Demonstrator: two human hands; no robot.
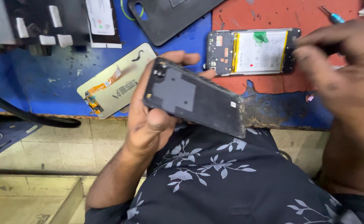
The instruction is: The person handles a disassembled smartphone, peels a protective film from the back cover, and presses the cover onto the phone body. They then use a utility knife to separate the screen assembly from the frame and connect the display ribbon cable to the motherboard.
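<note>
Black back cover (pixel 195 98), one opened phone (pixel 253 52)

The back cover (pixel 194 97) looks like matt dark plastic; the blue bench mat (pixel 37 79) is scuffed and worn rough.

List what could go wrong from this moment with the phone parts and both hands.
1. The left hand holds the black plastic phone back cover out past the worn edge of the blue bench; a slip could drop it to the floor.
2. The right hand blurs beside the opened phone with its exposed white battery; a careless press might damage the battery.
3. The detached screen panel with orange flex cable lies near the bench edge and could be knocked off.
</note>
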